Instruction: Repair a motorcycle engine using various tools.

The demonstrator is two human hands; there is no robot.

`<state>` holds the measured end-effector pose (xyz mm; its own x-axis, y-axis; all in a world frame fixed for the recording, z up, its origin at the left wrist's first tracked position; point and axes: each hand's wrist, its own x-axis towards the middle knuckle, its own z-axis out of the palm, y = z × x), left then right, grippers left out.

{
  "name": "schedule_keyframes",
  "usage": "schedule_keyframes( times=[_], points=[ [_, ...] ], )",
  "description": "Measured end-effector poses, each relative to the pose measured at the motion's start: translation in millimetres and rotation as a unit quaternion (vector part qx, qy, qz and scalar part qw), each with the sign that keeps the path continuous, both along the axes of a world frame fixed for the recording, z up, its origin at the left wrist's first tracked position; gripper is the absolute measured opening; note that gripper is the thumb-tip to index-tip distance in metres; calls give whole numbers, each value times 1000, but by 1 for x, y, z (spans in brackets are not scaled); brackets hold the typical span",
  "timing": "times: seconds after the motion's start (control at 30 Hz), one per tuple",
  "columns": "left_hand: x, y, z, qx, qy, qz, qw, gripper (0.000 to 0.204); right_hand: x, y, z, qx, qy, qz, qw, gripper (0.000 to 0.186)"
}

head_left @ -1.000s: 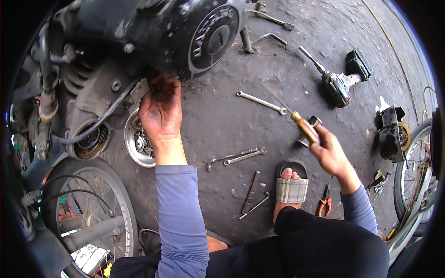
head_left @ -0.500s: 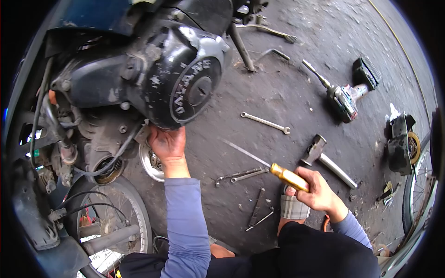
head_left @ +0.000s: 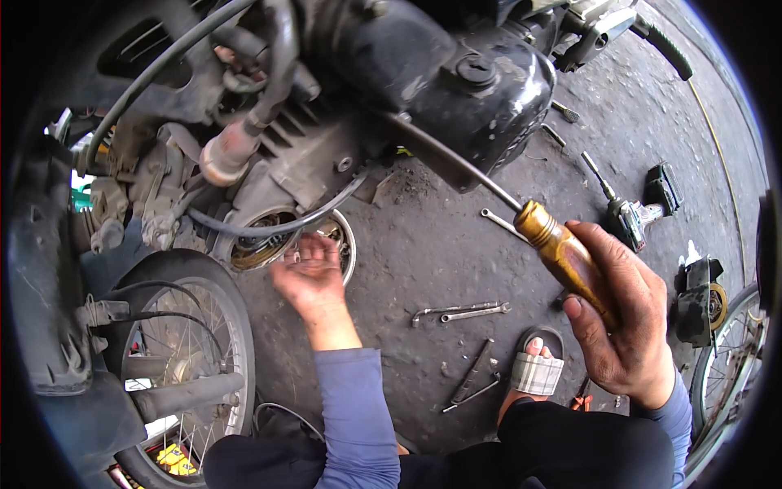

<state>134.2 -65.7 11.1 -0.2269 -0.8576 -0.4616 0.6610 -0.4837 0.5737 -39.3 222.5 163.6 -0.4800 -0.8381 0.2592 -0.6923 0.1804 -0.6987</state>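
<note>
My right hand (head_left: 623, 314) is wrapped round the amber handle of a screwdriver (head_left: 566, 257). Its long shaft slants up to the left, and the tip meets the lower edge of the black engine cover (head_left: 481, 98) or overlaps it; contact is hard to tell. My left hand (head_left: 314, 281) is palm up under the engine, fingers spread and slightly curled, with nothing visible in it. Close by its fingertips are the round open housing (head_left: 261, 248) of the engine and a silvery round metal part (head_left: 346, 244) on the floor. A grey hose (head_left: 285, 228) loops above the hand.
A spoked motorcycle wheel (head_left: 195, 359) stands at lower left. On the dark floor lie a spanner (head_left: 475, 312), a thin dark tool (head_left: 475, 371), a cordless impact driver (head_left: 631, 216) and orange-handled pliers (head_left: 581, 403). A dark metal part (head_left: 696, 306) sits at far right.
The screwdriver has risen from above the floor to the engine cover's edge. My left hand has come off the underside of the cover and opened. The view has shifted closer to the engine.
</note>
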Motion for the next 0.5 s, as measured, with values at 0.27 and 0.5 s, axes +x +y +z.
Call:
schedule_keyframes(
  times=[0.27,0.5],
  points=[
    [9,-36,96,-341,-96,-8,935,69,20,-28,25,97,-140,-54,984,47],
    [-1,-29,98,-378,-130,24,916,71,17,-62,29,175,-106,-93,974,47]
  ],
)
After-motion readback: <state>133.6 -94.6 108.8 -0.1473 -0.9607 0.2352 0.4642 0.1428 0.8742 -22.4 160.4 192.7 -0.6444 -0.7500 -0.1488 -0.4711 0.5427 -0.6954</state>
